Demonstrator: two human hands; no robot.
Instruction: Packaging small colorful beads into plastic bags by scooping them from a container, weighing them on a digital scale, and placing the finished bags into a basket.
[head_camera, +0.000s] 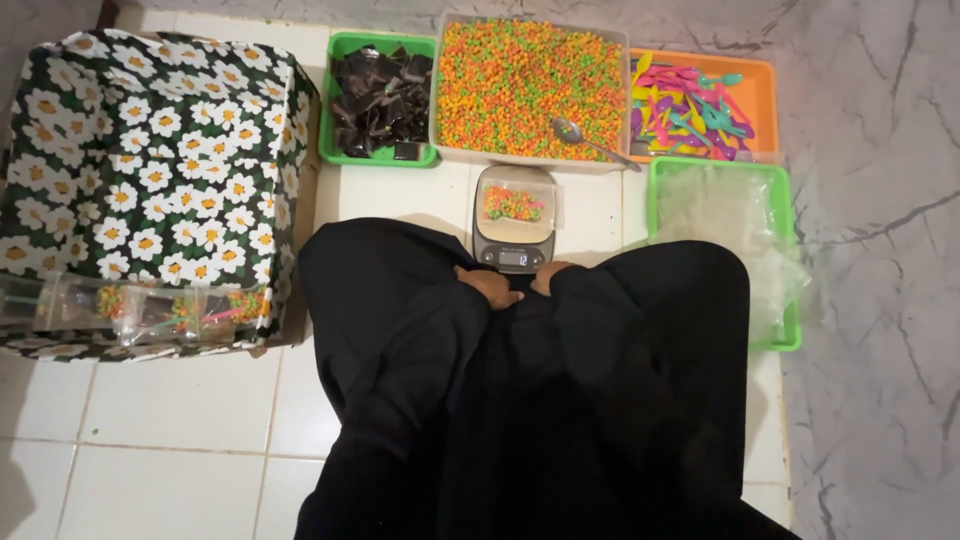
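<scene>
Both hands sit low in the person's black-robed lap, just under the small kitchen scale (514, 232). The left hand (490, 286) and right hand (550, 274) are mostly tucked into the sleeves, close together and holding nothing; can't tell if the fingers are curled or spread.

On the scale sits a clear plastic container (516, 205) with a small heap of orange-and-green pellets. Behind it on the tiled floor (180, 410) is a big tub (530, 85) full of the same pellets with a metal spoon (585, 138) lying in it. A green tray (380, 95) of dark packets is on the left, an orange tray (705, 105) of colourful plastic spoons on the right, and a green tray of clear bags (725, 235) sits nearer. A daisy-print box (150, 170) stands far left.
</scene>
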